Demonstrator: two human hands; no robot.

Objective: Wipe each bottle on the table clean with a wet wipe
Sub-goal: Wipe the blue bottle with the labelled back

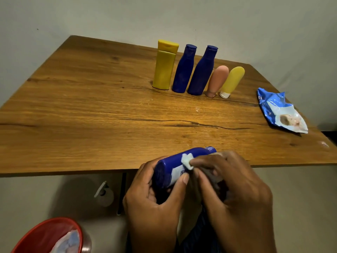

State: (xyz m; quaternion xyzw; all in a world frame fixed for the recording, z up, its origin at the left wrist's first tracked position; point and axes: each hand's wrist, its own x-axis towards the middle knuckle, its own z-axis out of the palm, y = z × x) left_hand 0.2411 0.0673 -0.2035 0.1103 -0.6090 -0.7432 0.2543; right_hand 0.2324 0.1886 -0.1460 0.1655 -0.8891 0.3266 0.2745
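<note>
Left hand (153,203) is gripping a blue bottle (180,166), right hand (231,185) is rubbing it with a wet wipe (187,161); five bottles (197,70) are standing on the worktop (91,110), wiped or not unclear.

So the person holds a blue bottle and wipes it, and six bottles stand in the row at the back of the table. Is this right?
Not quite: the head view shows five in the row of bottles, not six. The blue bottle is held in the left hand and wiped by the right hand.

Blue bottle (182,165), perhaps white-labelled.

Glossy plastic bottle (175,167); wood-grain table (91,106)
</note>
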